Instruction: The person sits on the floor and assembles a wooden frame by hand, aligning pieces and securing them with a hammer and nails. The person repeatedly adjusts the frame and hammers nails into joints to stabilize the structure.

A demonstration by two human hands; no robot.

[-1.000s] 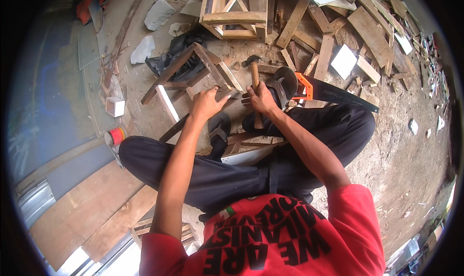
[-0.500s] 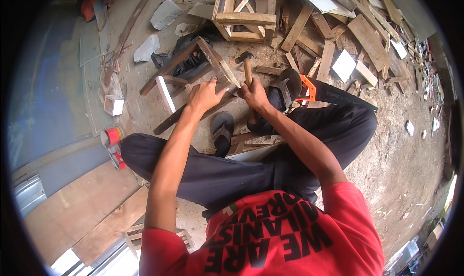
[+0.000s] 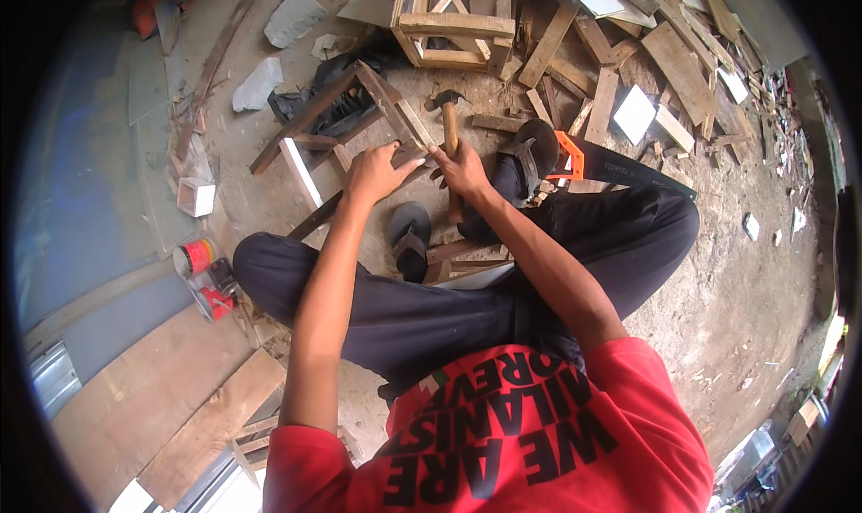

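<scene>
I sit on the ground with my legs in black trousers bent out to both sides. My right hand [image 3: 464, 169] grips the wooden handle of a hammer [image 3: 448, 118], whose metal head points away from me. My left hand [image 3: 374, 172] rests on the near corner of a wooden frame [image 3: 330, 127] made of nailed slats, right beside the hammer hand. Both hands almost touch over that frame corner. A black sandal [image 3: 410, 237] lies just below the hands, with wood strips beside it.
A handsaw with an orange handle [image 3: 600, 163] lies right of my knee. A wooden crate [image 3: 452, 24] and many scrap planks [image 3: 620, 55] cover the far ground. Red tins [image 3: 205, 275] stand at the left, near flat boards [image 3: 153, 396] and a small white box [image 3: 195, 195].
The hammer head has lifted and moved farther from me. My left hand has shifted along the frame to its corner. The view has tilted slightly.
</scene>
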